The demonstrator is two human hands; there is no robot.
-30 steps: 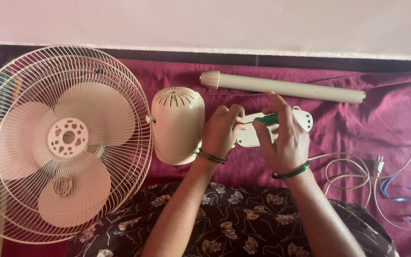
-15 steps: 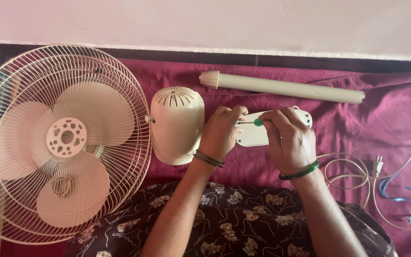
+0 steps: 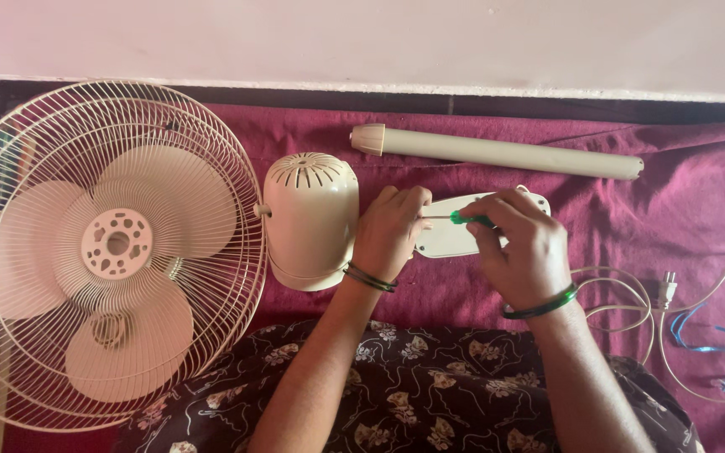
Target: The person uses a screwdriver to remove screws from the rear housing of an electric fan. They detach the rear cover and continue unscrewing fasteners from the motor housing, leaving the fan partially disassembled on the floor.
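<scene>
Screwdriver (image 3: 461, 218) — green handle clenched in right hand (image 3: 520, 252) — lies level, shaft pointing leftward to left hand (image 3: 392, 233), which grips the cream control housing (image 3: 446, 239).

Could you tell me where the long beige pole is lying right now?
In the head view the beige pole lies across the maroon cloth near the wall, just beyond both hands.

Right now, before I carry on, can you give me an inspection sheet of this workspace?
Surface: maroon cloth, wrinkled.
Job's things: green screwdriver lies level over the white control housing.
Clutter: beige pole; fan head on its side, motor cover attached.
Hands: left hand steadies the shaft at the housing; right hand grips the handle.
Cables: white cord looped, plug free; blue wire.
Surroundings: pale wall behind.
</scene>
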